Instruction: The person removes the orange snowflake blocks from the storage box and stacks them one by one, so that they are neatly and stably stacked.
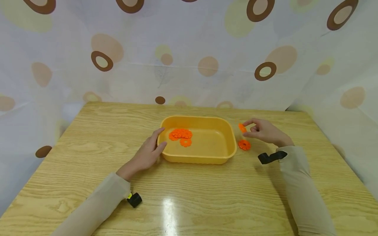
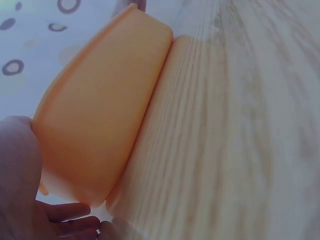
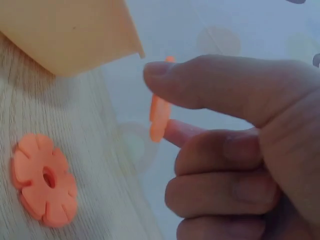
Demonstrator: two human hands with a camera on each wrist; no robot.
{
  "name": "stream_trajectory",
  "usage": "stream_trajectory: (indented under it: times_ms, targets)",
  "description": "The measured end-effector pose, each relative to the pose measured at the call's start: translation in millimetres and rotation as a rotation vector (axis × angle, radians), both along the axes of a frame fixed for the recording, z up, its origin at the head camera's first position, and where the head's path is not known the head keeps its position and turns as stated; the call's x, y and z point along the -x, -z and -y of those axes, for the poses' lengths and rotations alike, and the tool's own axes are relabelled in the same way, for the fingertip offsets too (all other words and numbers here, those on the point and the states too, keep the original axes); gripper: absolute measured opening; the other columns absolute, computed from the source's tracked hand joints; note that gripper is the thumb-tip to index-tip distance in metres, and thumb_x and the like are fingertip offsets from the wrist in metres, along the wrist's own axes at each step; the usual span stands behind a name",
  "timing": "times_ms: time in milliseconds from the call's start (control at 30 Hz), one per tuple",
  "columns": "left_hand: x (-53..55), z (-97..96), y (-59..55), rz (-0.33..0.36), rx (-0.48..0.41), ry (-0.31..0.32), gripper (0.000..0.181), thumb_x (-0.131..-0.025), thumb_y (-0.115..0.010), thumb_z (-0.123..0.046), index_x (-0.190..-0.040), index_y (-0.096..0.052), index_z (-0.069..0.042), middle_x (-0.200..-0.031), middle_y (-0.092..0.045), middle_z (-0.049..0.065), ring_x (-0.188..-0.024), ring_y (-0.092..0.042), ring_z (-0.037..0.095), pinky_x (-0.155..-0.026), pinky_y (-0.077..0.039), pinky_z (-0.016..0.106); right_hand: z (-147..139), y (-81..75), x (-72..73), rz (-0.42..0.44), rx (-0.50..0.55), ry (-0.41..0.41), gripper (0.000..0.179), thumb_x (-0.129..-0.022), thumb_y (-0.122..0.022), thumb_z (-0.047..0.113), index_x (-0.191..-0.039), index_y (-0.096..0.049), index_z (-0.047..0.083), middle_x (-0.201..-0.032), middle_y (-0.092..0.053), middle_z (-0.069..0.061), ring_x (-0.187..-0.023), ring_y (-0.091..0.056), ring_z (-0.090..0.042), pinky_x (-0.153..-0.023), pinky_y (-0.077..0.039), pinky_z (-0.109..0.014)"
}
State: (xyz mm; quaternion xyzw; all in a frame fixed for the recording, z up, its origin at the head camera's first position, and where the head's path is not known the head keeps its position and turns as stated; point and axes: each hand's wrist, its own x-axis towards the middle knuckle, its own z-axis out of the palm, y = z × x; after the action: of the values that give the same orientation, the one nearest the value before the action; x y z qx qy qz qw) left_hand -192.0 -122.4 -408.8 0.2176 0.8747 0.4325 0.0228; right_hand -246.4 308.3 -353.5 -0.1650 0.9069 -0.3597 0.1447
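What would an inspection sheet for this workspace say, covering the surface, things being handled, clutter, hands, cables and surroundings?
Surface: wood-grain table, with a bright reflection near the bottom of the head view.
Things: yellow tub upright on the table, several orange discs in its left half, some overlapping; one loose disc lies flat on the table, right of the tub.
Clutter: nothing seen.
Left hand: holds the tub at its left end.
Right hand: pinches a raised disc between thumb and finger, outside the tub.
Cables: nothing seen.
Surroundings: pale cloth with brown, peach and yellowish round shapes, behind and beside the table.
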Motion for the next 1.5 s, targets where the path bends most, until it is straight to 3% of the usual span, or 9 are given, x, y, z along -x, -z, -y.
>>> stream_trajectory:
  times_ms: [100,233,467,700,1133,1500]
  targets:
    - [0.4,0.6,-0.4,-0.003,0.002,-0.001,0.058,-0.104,-0.042,-0.029,-0.152,-0.019,-0.004,-0.148,-0.034,0.027,-0.131,-0.041,0.039,-0.108,-0.033,0.053,-3,0.6,-1.1,0.032,-0.039,-0.016,0.044,-0.091,-0.067,0.024,-0.126,-0.052,0.000,-0.068,-0.048,-0.004,-0.056,-0.040,-0.012,-0.059,-0.037,-0.027]
    - [0.5,1.2,-0.7,-0.010,0.006,0.001,0.058,-0.104,-0.042,-0.028,-0.152,-0.019,-0.005,-0.146,-0.036,0.027,-0.129,-0.042,0.039,-0.107,-0.034,0.053,-5,0.3,-3.4,0.052,-0.119,-0.053,0.042,-0.092,-0.066,0.024,-0.125,-0.054,0.001,-0.092,-0.062,-0.009,-0.074,-0.054,-0.018,-0.070,-0.044,-0.030]
    - [0.5,0.8,1.3,-0.009,-0.001,0.000,0.059,-0.104,-0.042,-0.029,-0.152,-0.019,-0.005,-0.147,-0.035,0.027,-0.129,-0.042,0.040,-0.106,-0.034,0.054,-7,3.8,-0.9,0.161,-0.167,-0.098,0.044,-0.090,-0.066,0.023,-0.123,-0.053,-0.002,-0.063,-0.039,0.002,-0.053,-0.033,-0.009,-0.057,-0.033,-0.025]
    - [0.2,0.9,2.6,-0.007,-0.001,-0.004,0.059,-0.104,-0.042,-0.029,-0.152,-0.019,-0.006,-0.150,-0.032,0.027,-0.132,-0.038,0.043,-0.107,-0.032,0.056,-9,8.7,1.9,0.233,-0.174,-0.111,0.045,-0.089,-0.067,0.017,-0.123,-0.049,-0.006,-0.062,-0.041,0.001,-0.052,-0.033,-0.008,-0.054,-0.031,-0.024]
    - [1.9,0.5,3.7,-0.006,-0.016,0.007,0.058,-0.104,-0.042,-0.028,-0.152,-0.018,-0.006,-0.148,-0.034,0.026,-0.125,-0.045,0.038,-0.105,-0.036,0.053,-6,8.8,0.2,0.238,-0.151,-0.110,0.047,-0.086,-0.071,0.015,-0.122,-0.049,-0.005,-0.065,-0.042,0.001,-0.056,-0.038,-0.010,-0.056,-0.032,-0.024]
    - [1.5,0.5,3.7,-0.008,-0.024,0.011,0.058,-0.104,-0.042,-0.028,-0.152,-0.018,-0.005,-0.149,-0.032,0.026,-0.130,-0.041,0.040,-0.107,-0.034,0.054,-10,10.8,1.6,0.248,-0.112,-0.111,0.046,-0.086,-0.070,0.010,-0.122,-0.047,-0.007,-0.063,-0.034,0.001,-0.052,-0.029,-0.009,-0.055,-0.030,-0.023]
